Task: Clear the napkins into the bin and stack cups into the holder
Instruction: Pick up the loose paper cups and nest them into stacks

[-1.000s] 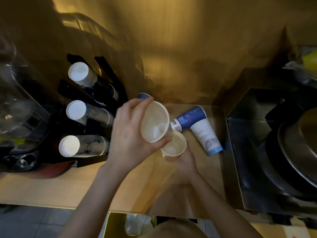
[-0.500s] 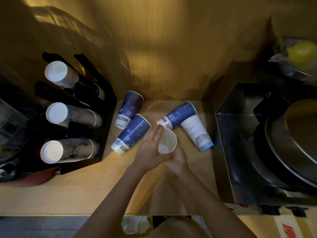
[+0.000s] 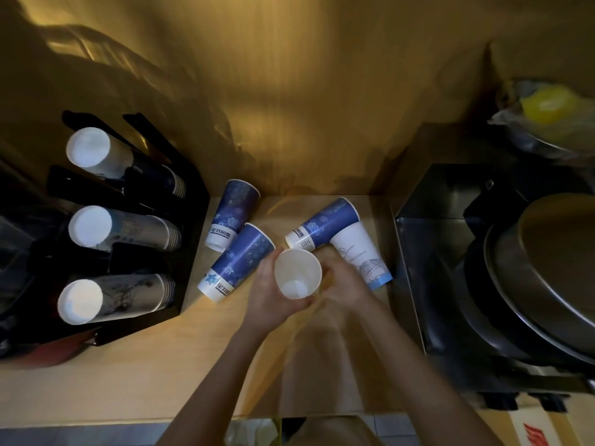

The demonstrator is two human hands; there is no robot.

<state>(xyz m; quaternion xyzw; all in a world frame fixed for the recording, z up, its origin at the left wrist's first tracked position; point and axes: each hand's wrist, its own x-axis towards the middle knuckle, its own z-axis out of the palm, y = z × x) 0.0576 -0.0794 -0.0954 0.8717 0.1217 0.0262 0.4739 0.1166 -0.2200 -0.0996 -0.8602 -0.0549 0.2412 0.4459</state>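
Four cups point(image 3: 237, 218) littering wooden counter point(image 3: 135, 378)

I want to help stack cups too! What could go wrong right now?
The cup is held between both hands, left hand and right hand; squeezing could crush its paper wall. Four cups lie tipped on the counter, and the blue cup touching the left hand might roll if bumped.

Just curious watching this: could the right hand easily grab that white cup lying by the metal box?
Probably yes. The right hand sits right beside the white cup, nothing between them, but its grip is on the upright cup with the left hand.
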